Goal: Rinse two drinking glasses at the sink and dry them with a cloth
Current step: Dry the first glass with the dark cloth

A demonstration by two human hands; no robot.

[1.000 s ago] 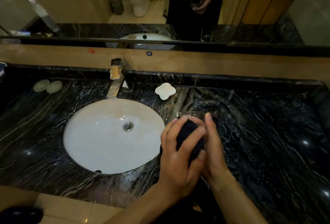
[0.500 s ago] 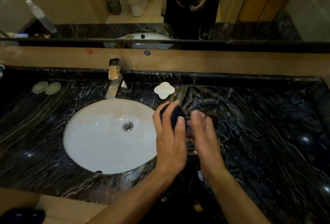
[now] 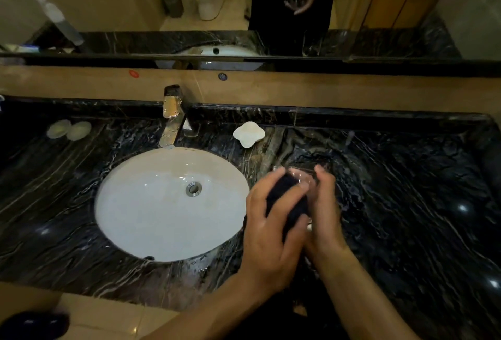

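My left hand (image 3: pixel 271 234) gripped a dark blue cloth (image 3: pixel 287 201), pressing it against the clear drinking glass (image 3: pixel 302 178) that my right hand (image 3: pixel 324 212) clasped, above the black marble counter (image 3: pixel 406 204), beside the white oval sink (image 3: pixel 151 204).

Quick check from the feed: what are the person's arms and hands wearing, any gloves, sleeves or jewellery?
Both forearms are bare, with no sleeves in view. The left hand and right hand wear no gloves. I see no watch or bracelet; rings cannot be ruled out, since some fingers are hidden.

No text, label, brand or number is legible anywhere.
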